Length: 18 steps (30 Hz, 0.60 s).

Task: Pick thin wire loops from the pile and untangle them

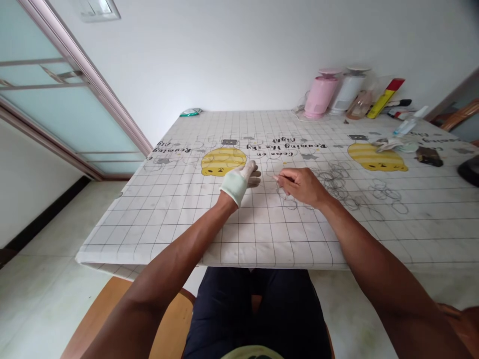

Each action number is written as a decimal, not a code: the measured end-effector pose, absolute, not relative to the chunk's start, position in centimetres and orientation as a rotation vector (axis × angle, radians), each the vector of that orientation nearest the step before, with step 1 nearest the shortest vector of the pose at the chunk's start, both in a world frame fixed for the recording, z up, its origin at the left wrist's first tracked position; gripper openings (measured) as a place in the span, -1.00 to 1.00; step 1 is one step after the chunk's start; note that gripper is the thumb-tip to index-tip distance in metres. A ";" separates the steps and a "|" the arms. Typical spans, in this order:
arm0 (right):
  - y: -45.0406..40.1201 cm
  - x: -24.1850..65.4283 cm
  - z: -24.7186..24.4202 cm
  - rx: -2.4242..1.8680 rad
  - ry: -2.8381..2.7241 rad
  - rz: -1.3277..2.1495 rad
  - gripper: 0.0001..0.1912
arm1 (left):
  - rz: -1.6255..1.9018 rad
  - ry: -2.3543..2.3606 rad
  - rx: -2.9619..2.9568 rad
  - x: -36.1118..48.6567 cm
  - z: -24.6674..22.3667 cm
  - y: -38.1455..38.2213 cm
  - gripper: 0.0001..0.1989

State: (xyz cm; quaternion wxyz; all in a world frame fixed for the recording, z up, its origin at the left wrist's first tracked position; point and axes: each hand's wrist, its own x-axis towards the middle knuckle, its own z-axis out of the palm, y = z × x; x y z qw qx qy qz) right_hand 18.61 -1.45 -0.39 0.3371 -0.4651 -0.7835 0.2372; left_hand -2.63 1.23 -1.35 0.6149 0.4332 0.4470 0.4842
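My left hand (241, 180) wears a pale knitted glove and is raised over the table beside a printed yellow bear. Its fingers point right, loosely stretched, and nothing shows in them. Bare, my right hand (301, 185) is closed in a pinch at the fingertips; a faint thin line shows near them, too fine to make out. Under and beyond that hand lies a tangled pile of thin dark loops (333, 182). A few looser loops (385, 192) spread farther right. More faint loops (209, 154) lie left, around the bear print.
A checked tablecloth (168, 234) covers the table. Along the wall stand a pink cylinder device (321, 94), a white one (344, 92), a bottle (359, 105) and a yellow-red box (385, 98). A clear bottle (409, 122) and dark object (429, 156) lie right; a green packet (190, 112) sits back left.
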 end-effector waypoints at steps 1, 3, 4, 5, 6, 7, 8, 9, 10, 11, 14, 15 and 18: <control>-1.4 18.6 -0.4 -1.211 -2.019 0.624 -0.52 | 1.086 1.026 1.009 -2.7 -1.5 1.2 -0.65; -1.3 18.6 -0.4 -1.206 -1.973 0.642 -0.53 | 0.992 1.032 1.016 -2.6 -1.8 1.1 -0.62; -1.2 18.6 -0.5 -1.203 -1.951 0.651 -0.54 | 0.944 1.034 1.015 -2.5 -2.0 1.0 -0.62; -1.2 18.5 -0.5 -1.202 -1.929 0.661 -0.55 | 0.903 1.033 1.012 -2.4 -2.2 0.8 -0.62; -1.1 18.5 -0.6 -1.201 -1.908 0.671 -0.56 | 0.872 1.032 1.006 -2.3 -2.3 0.7 -0.62; -1.1 18.4 -0.7 -1.201 -1.892 0.680 -0.57 | 0.849 1.031 0.995 -2.1 -2.5 0.6 -0.63; -1.1 18.3 -0.8 -1.202 -1.881 0.687 -0.58 | 0.834 1.027 0.982 -2.0 -2.6 0.6 -0.65; -1.1 18.2 -0.9 -1.204 -1.874 0.692 -0.60 | 0.828 1.020 0.967 -1.9 -2.7 0.6 -0.67; -1.2 18.0 -1.0 -1.204 -1.873 0.696 -0.62 | 0.828 1.013 0.951 -1.8 -2.8 0.6 -0.70; -1.2 17.8 -1.1 -1.201 -1.878 0.698 -0.63 | 0.829 1.005 0.936 -1.7 -2.9 0.7 -0.74; -1.3 17.2 -1.5 -1.182 -1.906 0.672 -0.68 | 0.818 0.979 0.922 -1.3 -3.1 0.9 -0.83; -1.3 17.0 -1.7 -1.175 -1.917 0.655 -0.69 | 0.808 0.975 0.927 -1.1 -3.2 0.9 -0.86; -1.3 16.7 -2.0 -1.186 -1.934 0.587 -0.71 | 0.835 1.018 0.943 -0.8 -3.3 0.6 -0.95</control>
